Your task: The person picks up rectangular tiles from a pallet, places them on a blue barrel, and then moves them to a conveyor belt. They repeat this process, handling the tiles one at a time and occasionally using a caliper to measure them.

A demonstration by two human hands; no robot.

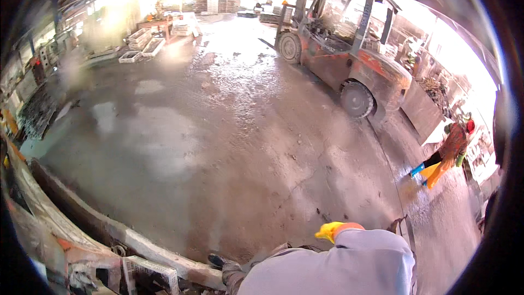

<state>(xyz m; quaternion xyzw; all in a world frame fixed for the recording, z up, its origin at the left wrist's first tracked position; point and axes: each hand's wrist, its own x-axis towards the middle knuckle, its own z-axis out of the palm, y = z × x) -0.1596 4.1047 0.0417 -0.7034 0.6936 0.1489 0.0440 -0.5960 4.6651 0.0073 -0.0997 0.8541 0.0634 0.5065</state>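
Note:
My right hand (332, 231), in a yellow glove with an orange cuff, shows low in the view past my grey sleeve (371, 248). It hangs over the wet concrete floor (262, 186) and touches nothing that I can see. Its fingers point left, but blur and the small visible part hide whether they are curled; no held thing shows. My left hand is out of view. A dark shoe (216, 260) sticks out at the left of my body, beside a low concrete kerb (158, 251).
An orange and grey forklift (349, 57) stands at the far right. Nearer on the right is a person (452, 147) in blue boots and an orange apron. White crates (153, 47) lie at the back left. A white plastic crate (150, 273) sits beyond the kerb, lower left.

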